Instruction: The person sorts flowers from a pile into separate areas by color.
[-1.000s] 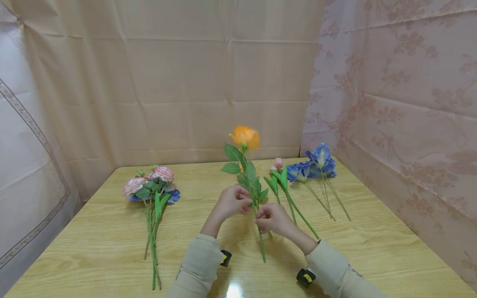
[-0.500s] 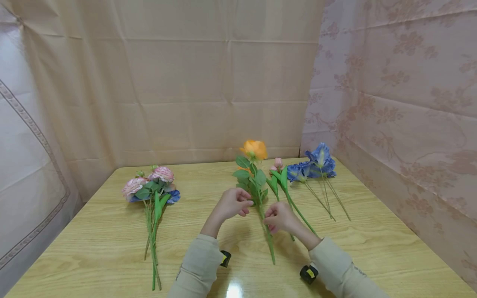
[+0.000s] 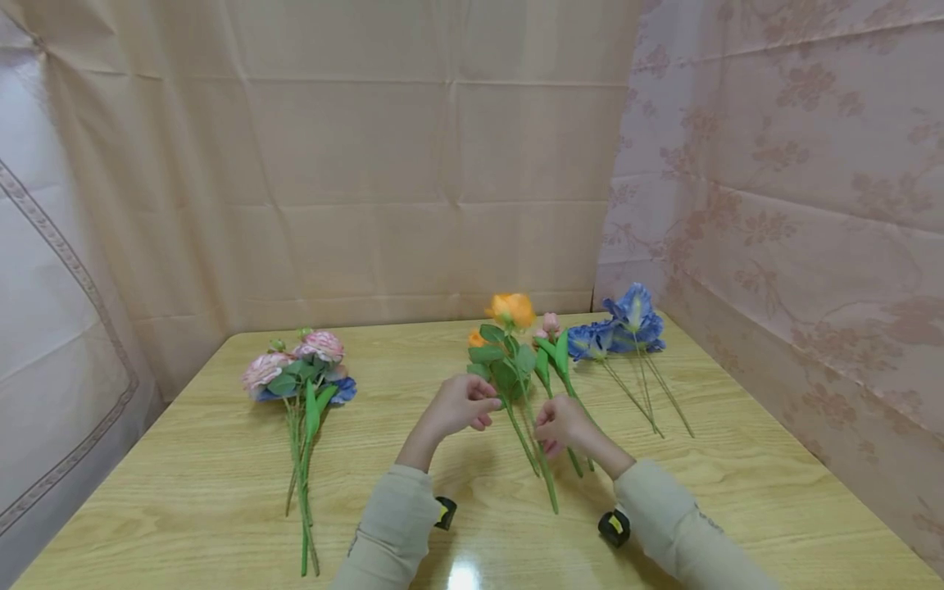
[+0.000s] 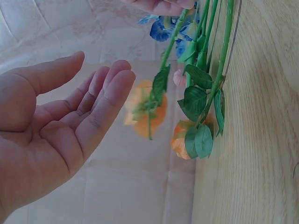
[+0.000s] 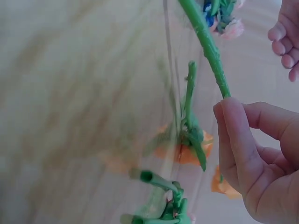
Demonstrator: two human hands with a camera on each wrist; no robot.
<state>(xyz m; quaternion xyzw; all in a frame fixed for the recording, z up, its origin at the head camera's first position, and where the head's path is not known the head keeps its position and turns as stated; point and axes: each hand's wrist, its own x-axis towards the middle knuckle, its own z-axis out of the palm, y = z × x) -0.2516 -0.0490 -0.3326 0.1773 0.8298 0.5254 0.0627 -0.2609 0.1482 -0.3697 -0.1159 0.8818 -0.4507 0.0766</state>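
Note:
My right hand (image 3: 566, 424) pinches the green stem (image 5: 212, 56) of an orange rose (image 3: 514, 310) between thumb and fingers. That rose is held slanted above the table, its bloom pointing away from me. A second orange rose (image 4: 181, 140) lies on the table beneath it, partly covered by leaves in the head view. My left hand (image 3: 460, 403) hovers just left of the stems and holds nothing; the left wrist view shows its fingers (image 4: 105, 107) relaxed and the thumb apart. Right beside the roses lie pink tulips (image 3: 550, 322) with green leaves, their stems partly behind my right hand.
Blue flowers (image 3: 636, 315) with thin stems lie at the back right of the wooden table (image 3: 184, 492). On the left lies a bunch of pink flowers (image 3: 321, 345) with a blue bloom and green stems. Curtains hang behind and along both sides.
My right hand has moved right and lowered the orange rose, so its bloom is lower and further right. The second orange rose now shows more. My left hand has stayed almost still.

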